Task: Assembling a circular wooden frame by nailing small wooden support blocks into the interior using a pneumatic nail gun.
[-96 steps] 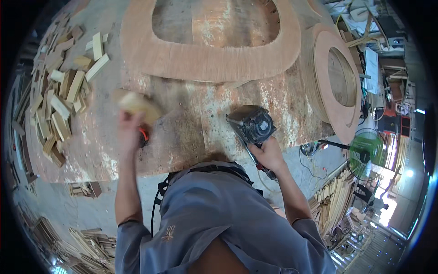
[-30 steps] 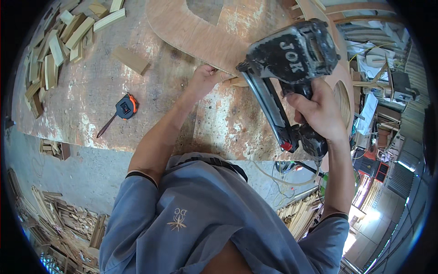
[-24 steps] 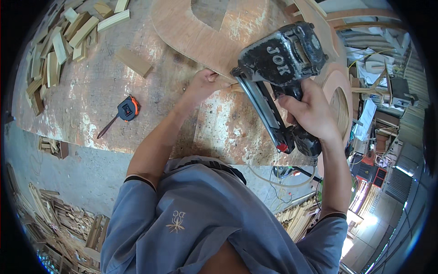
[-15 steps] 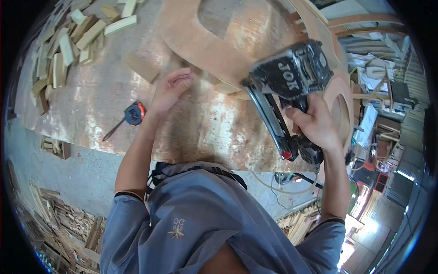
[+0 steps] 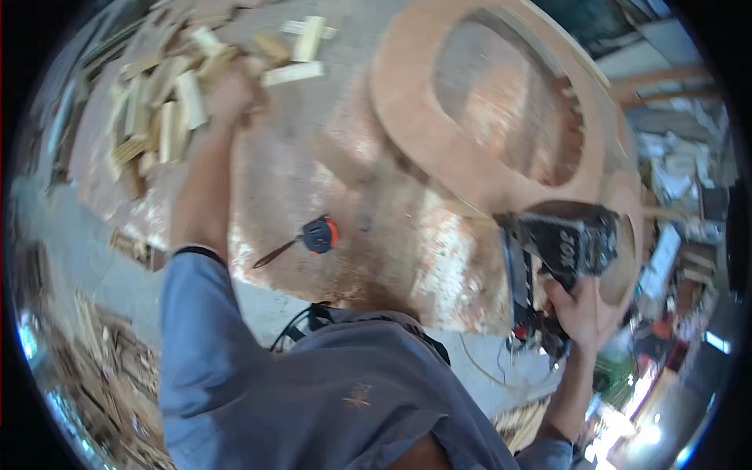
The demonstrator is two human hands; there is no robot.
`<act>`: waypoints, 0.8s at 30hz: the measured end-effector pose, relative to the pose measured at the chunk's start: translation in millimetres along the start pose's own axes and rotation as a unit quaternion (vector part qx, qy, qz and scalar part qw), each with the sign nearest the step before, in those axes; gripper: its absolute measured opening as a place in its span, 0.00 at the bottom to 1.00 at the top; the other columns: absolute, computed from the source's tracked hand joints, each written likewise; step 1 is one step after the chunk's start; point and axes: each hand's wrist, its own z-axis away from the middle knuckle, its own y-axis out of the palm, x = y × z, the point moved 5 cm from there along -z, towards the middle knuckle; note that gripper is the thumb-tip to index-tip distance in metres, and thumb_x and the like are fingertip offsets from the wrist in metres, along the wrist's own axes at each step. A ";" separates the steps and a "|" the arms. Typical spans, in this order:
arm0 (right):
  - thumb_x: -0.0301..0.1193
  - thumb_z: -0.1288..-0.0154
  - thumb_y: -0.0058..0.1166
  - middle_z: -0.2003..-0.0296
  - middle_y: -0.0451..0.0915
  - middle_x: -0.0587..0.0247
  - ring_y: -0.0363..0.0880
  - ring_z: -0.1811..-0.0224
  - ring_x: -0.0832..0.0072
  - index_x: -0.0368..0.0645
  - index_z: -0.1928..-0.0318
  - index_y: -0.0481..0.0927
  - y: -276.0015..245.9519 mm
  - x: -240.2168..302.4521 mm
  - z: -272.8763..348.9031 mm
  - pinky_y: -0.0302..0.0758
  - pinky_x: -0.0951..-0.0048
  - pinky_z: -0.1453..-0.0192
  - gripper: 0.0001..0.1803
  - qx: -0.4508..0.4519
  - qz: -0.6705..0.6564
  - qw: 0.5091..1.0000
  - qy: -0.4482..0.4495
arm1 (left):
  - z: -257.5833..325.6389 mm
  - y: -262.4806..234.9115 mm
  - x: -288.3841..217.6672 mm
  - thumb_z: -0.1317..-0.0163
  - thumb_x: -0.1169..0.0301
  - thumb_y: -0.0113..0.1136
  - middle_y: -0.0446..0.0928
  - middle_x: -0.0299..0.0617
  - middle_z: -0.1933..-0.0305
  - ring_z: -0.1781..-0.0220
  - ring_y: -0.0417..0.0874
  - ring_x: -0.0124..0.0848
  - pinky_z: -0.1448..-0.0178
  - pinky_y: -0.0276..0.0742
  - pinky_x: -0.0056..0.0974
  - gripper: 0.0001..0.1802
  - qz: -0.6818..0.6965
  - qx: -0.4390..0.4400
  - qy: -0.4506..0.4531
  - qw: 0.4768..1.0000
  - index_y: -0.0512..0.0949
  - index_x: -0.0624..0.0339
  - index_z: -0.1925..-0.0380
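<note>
My right hand [image 5: 581, 312] grips the handle of a black nail gun [image 5: 562, 243], held over the right edge of the worn workbench [image 5: 392, 235]. My left hand [image 5: 233, 92] reaches far to the upper left, among a pile of small wooden blocks [image 5: 164, 102]; the picture is blurred and I cannot tell whether it holds one. A large plywood ring [image 5: 486, 102] with an oval opening lies on the bench between my two hands. A black and orange tape measure [image 5: 319, 234] lies on the bench near my left forearm.
A second, smaller plywood ring [image 5: 627, 235] lies at the bench's right end behind the nail gun. Wood offcuts [image 5: 102, 368] litter the floor at lower left. A cluttered workshop area [image 5: 681, 196] is at the right.
My left hand has left the plywood ring and swung up and left to the block pile. The nail gun has dropped lower and to the right.
</note>
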 end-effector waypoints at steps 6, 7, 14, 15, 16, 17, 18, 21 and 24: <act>0.28 0.40 0.56 0.83 0.74 0.70 0.74 0.84 0.81 0.35 0.69 0.78 7.9 -14.8 -0.3 0.67 0.78 0.81 0.07 -0.004 0.002 0.999 0.038 | -16.1 -15.4 -19.0 0.43 0.60 0.60 0.79 0.54 0.55 0.55 0.81 0.46 0.50 0.75 0.48 0.20 0.071 -0.064 0.064 0.993 0.76 0.65 0.58; 0.27 0.40 0.56 0.82 0.75 0.69 0.74 0.84 0.81 0.34 0.67 0.78 10.4 -6.4 0.0 0.67 0.79 0.81 0.07 -0.010 -0.034 0.999 0.026 | -2.3 -11.3 -25.8 0.43 0.60 0.60 0.79 0.54 0.55 0.55 0.81 0.46 0.50 0.75 0.48 0.20 0.074 -0.055 0.063 0.994 0.76 0.65 0.58; 0.26 0.40 0.56 0.79 0.76 0.69 0.73 0.83 0.83 0.35 0.65 0.77 7.6 -13.7 -3.1 0.69 0.80 0.80 0.06 -0.005 -0.091 0.996 -0.024 | 213.6 27.4 -212.0 0.44 0.73 0.67 0.78 0.36 0.62 0.63 0.77 0.25 0.58 0.76 0.32 0.14 0.591 0.257 0.047 0.763 0.75 0.63 0.59; 0.26 0.40 0.57 0.79 0.76 0.69 0.74 0.83 0.83 0.35 0.66 0.77 6.5 -13.2 -3.0 0.69 0.80 0.80 0.06 0.005 -0.092 0.995 -0.033 | 227.9 40.6 -225.2 0.43 0.73 0.66 0.78 0.36 0.61 0.61 0.78 0.24 0.56 0.76 0.32 0.15 0.599 0.284 0.043 0.747 0.75 0.64 0.57; 0.26 0.40 0.57 0.79 0.76 0.69 0.74 0.83 0.83 0.35 0.66 0.77 6.1 -14.8 -3.9 0.69 0.80 0.80 0.06 0.009 -0.092 0.995 -0.038 | 238.6 55.0 -235.7 0.42 0.73 0.66 0.79 0.36 0.60 0.60 0.78 0.24 0.55 0.76 0.32 0.16 0.605 0.313 0.040 0.731 0.75 0.65 0.55; 0.26 0.40 0.57 0.80 0.76 0.69 0.74 0.83 0.83 0.35 0.68 0.78 5.1 -15.6 -3.9 0.70 0.80 0.79 0.06 0.013 -0.068 0.996 -0.048 | 246.6 68.8 -242.6 0.42 0.73 0.66 0.79 0.36 0.60 0.60 0.78 0.24 0.55 0.76 0.32 0.16 0.605 0.310 0.040 0.732 0.75 0.65 0.55; 0.26 0.40 0.57 0.80 0.76 0.68 0.74 0.83 0.83 0.35 0.69 0.78 5.7 -17.1 -4.8 0.70 0.80 0.79 0.06 0.020 -0.046 0.997 -0.060 | 252.3 78.7 -246.0 0.41 0.74 0.65 0.79 0.36 0.58 0.59 0.78 0.24 0.54 0.77 0.32 0.16 0.638 0.284 0.045 0.715 0.75 0.66 0.53; 0.27 0.41 0.57 0.81 0.77 0.67 0.75 0.83 0.82 0.35 0.71 0.78 4.3 -27.1 -5.2 0.70 0.79 0.78 0.07 0.017 -0.055 0.995 -0.078 | 254.9 74.3 -263.2 0.39 0.74 0.62 0.79 0.36 0.56 0.57 0.78 0.25 0.52 0.76 0.32 0.17 0.678 0.240 0.081 0.690 0.74 0.66 0.50; 0.27 0.41 0.56 0.82 0.77 0.67 0.75 0.83 0.82 0.35 0.72 0.78 1.2 -30.4 -7.7 0.70 0.79 0.79 0.07 0.022 -0.060 0.994 -0.093 | 248.3 65.1 -278.0 0.37 0.73 0.61 0.79 0.36 0.55 0.56 0.79 0.25 0.52 0.76 0.31 0.18 0.687 0.229 0.074 0.686 0.75 0.66 0.49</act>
